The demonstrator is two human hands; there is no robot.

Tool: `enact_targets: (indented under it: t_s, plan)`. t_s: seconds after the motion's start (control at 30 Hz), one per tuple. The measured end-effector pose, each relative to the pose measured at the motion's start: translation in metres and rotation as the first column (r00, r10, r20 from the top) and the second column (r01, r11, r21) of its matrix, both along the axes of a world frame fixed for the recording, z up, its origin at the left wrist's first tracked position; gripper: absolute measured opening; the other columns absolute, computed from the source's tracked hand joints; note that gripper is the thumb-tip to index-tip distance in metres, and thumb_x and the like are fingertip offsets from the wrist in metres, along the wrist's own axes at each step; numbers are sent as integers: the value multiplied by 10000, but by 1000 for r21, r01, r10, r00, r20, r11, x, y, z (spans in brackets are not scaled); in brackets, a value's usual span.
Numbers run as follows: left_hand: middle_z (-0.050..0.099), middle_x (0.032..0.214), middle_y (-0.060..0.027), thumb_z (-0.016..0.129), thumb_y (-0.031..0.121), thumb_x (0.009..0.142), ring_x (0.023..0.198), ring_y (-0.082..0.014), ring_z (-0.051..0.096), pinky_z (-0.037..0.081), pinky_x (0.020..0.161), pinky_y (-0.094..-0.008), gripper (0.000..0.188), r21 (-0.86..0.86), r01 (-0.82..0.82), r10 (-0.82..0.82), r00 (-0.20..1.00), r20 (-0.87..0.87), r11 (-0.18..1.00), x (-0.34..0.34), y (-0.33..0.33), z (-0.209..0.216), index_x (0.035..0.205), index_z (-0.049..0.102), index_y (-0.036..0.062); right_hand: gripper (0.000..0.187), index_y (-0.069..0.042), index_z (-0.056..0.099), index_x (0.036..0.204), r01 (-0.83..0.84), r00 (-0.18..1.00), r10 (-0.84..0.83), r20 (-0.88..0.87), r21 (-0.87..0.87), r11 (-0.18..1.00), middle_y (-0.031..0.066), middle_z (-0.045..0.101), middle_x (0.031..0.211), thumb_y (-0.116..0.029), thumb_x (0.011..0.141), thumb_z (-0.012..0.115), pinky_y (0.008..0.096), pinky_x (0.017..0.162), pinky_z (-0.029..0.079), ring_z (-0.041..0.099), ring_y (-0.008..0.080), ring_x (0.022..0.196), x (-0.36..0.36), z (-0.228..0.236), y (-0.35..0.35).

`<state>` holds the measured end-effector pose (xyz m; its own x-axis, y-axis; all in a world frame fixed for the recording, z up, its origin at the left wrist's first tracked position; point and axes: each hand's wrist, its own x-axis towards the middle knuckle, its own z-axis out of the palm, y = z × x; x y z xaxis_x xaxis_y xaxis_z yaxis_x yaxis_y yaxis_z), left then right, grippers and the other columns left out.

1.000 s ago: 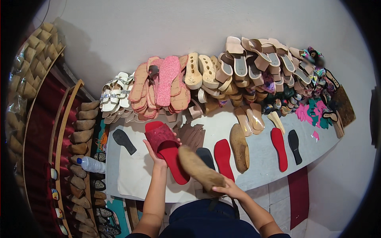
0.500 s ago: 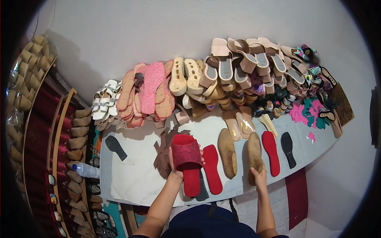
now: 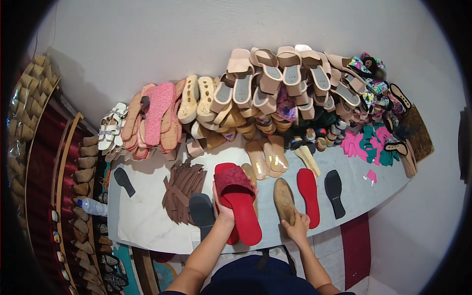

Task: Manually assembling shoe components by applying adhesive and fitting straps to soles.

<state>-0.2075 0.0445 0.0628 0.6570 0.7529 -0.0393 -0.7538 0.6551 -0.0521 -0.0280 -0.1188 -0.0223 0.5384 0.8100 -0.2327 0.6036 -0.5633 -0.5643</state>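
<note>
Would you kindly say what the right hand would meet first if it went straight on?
Past the wooden last it grips, the right hand would probably meet tan insoles; depth is unclear.

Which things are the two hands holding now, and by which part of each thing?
The left hand holds the red sandal from beneath, by its middle, near the strap. The right hand grips the wooden shoe last by its near end.

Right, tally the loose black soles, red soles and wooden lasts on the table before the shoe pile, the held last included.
Black soles: 3
Red soles: 2, one partly hidden by the red slipper
Wooden lasts: 2, one mostly hidden behind the slipper
Total: 7
</note>
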Motion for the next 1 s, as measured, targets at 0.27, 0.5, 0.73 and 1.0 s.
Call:
enact_targets:
  t_s: [0.27, 0.5, 0.73, 1.0]
  plan:
    - [483, 1118, -177, 375, 676, 729, 1123, -428, 377, 342, 933, -486, 781, 57, 91, -87, 994, -72, 994, 57, -24, 0, 1222, 391, 70, 441, 9, 356, 1205, -90, 790, 370, -488, 505, 858, 149, 461, 1055, -202, 849, 509, 297, 844, 376, 473, 214, 962, 24, 64, 30]
    - [407, 1225, -167, 305, 657, 783, 1201, -374, 308, 324, 954, -465, 748, 180, -29, 60, 983, -171, 983, 85, -29, 8, 1267, 334, 88, 356, 8, 490, 1051, -370, 412, 579, -704, 451, 812, 44, 559, 873, -237, 814, 593, 256, 705, 426, 510, 93, 797, 22, 82, 26]
    - [205, 1384, -144, 246, 406, 912, 1288, -229, 190, 107, 1043, -363, 572, 526, -6, 426, 594, -682, 851, 77, -18, -12, 1357, 132, 63, 231, -45, 430, 632, -350, 937, 234, 261, 649, 675, 98, 419, 591, -133, 651, 642, 369, 505, 330, 415, 285, 557, 28, 85, 55]
    - [567, 951, -74, 438, 226, 899, 834, -106, 522, 414, 756, -240, 349, 494, 175, 415, 349, -840, 852, 104, -78, -33, 1150, 448, -16, 251, -60, 462, 707, -563, 797, 310, 518, 451, 693, 85, 456, 706, -180, 585, 645, 367, 611, 323, 448, 256, 667, 12, 71, 53]
